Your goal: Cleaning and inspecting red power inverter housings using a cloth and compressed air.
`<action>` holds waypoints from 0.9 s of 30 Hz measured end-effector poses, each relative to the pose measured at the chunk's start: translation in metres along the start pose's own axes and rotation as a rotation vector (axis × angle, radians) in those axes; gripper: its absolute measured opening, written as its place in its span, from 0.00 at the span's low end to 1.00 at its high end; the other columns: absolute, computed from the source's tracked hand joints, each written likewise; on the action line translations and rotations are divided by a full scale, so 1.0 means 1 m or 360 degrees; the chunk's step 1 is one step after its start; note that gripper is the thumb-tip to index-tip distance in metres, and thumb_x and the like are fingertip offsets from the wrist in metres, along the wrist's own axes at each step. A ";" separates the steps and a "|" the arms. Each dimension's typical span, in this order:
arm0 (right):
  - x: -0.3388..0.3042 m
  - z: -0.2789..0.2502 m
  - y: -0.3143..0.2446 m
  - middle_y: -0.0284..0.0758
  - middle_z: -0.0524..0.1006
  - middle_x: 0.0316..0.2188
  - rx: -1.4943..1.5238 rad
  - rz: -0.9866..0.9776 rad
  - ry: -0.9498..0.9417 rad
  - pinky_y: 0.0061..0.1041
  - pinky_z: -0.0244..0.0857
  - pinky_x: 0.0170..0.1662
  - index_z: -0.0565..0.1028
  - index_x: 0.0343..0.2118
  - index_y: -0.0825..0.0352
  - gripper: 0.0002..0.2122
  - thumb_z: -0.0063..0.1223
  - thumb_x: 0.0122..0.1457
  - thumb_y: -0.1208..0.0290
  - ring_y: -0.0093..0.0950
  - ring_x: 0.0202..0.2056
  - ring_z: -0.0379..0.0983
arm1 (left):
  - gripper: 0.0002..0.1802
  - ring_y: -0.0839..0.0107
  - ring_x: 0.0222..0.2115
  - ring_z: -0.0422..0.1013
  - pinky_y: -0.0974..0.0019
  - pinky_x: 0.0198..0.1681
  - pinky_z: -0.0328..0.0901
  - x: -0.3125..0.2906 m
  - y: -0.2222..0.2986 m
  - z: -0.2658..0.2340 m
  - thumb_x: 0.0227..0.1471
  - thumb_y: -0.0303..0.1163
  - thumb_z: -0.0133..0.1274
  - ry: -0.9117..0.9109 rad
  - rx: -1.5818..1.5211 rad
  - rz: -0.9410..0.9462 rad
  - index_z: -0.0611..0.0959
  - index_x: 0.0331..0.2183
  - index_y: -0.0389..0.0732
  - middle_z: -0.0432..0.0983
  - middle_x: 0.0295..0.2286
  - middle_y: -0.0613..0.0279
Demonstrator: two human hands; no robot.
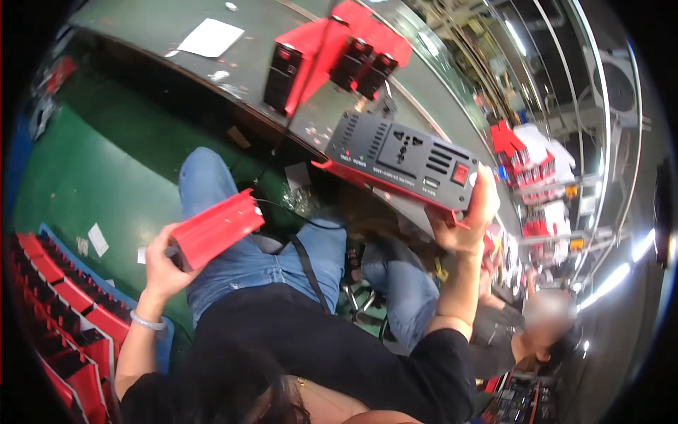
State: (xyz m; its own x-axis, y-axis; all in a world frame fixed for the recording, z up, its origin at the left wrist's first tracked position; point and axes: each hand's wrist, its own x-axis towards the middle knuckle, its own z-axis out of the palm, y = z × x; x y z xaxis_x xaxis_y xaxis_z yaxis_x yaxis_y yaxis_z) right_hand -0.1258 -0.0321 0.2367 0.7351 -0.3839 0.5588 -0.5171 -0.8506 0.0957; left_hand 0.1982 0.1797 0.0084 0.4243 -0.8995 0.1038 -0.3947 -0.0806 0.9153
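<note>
My right hand (470, 219) grips one end of a power inverter (406, 159), held up at the table's edge. Its dark grey panel carries a socket, vent slots and a red switch, and its red body shows along the lower side. Lower down, above my left thigh, a red ribbed metal casing (217, 230) rests in my left hand (166, 268). My left fingers wrap round its near end, partly hidden behind it. Whether anything is inside the casing, I cannot tell.
Several red and black inverters (304, 63) stand on the green worktable (141, 32), near a white sheet (210, 37). A blue-edged container (164, 346) of red units lies at my left. A co-worker (501, 332) sits at the right. A dark cord (311, 88) crosses the view.
</note>
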 end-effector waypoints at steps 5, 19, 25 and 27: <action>0.062 0.009 -0.034 0.47 0.74 0.36 0.0082 -0.0098 -0.0233 0.33 0.66 0.43 0.66 0.49 0.76 0.36 0.65 0.33 0.68 0.45 0.37 0.73 | 0.30 0.53 0.36 0.76 0.58 0.42 0.69 0.000 -0.018 0.001 0.26 0.38 0.67 0.0053 0.0233 0.0501 0.77 0.36 0.37 0.78 0.35 0.52; 0.399 0.236 -0.017 0.48 0.75 0.40 0.0478 0.0213 -0.0784 0.31 0.66 0.46 0.64 0.53 0.77 0.40 0.54 0.47 0.44 0.36 0.43 0.73 | 0.33 0.55 0.33 0.76 0.60 0.36 0.70 0.008 -0.041 -0.011 0.24 0.39 0.70 0.0142 0.0018 0.0428 0.77 0.37 0.38 0.78 0.33 0.51; 0.464 0.303 -0.063 0.26 0.68 0.13 0.0521 0.0509 -0.1348 0.19 0.46 0.14 0.73 0.20 0.60 0.18 0.54 0.47 0.48 0.18 0.11 0.58 | 0.32 0.57 0.34 0.77 0.61 0.37 0.70 0.008 -0.054 -0.021 0.26 0.40 0.69 0.0147 -0.0122 0.0240 0.77 0.37 0.39 0.79 0.34 0.53; 0.483 0.325 -0.068 0.28 0.68 0.12 0.0464 0.0579 -0.1365 0.20 0.48 0.14 0.72 0.19 0.60 0.18 0.53 0.48 0.48 0.20 0.11 0.60 | 0.31 0.58 0.35 0.77 0.61 0.39 0.70 0.009 -0.053 -0.027 0.27 0.40 0.69 0.0116 -0.0122 0.0199 0.78 0.37 0.39 0.79 0.36 0.56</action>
State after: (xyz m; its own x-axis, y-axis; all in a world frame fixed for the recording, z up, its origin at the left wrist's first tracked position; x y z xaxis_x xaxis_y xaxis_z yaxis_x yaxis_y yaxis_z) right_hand 0.4071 -0.2761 0.2322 0.6810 -0.6738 -0.2865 -0.7318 -0.6394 -0.2359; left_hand 0.2450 0.1870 -0.0290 0.4347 -0.8668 0.2444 -0.3860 0.0658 0.9202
